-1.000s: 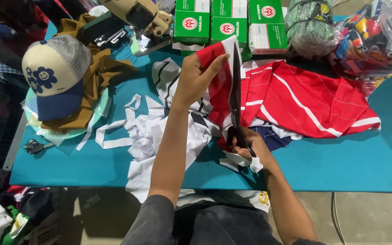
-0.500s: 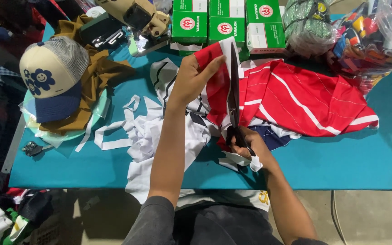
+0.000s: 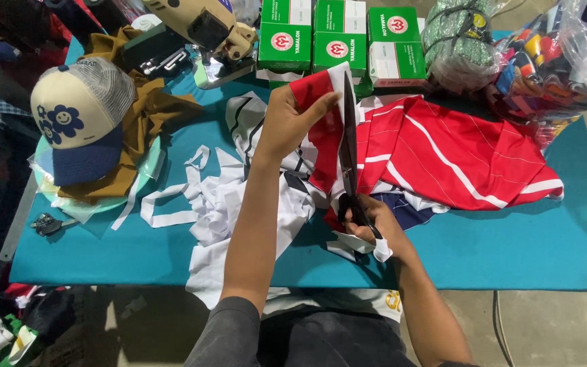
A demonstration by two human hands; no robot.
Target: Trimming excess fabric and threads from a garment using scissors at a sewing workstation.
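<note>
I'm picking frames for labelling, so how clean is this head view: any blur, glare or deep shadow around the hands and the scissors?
Head view: evenly lit and sharp; the scissors, left hand and right hand show no motion blur; mild glare on the plastic bags; the left edge beside the cap falls into dark shadow.

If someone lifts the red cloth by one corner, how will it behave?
The red cloth would probably hang limp: it lies in soft folds on the table. It looks thin and light, since the left hand holds its edge up by the fingertips. It may drag the white scraps.
</note>
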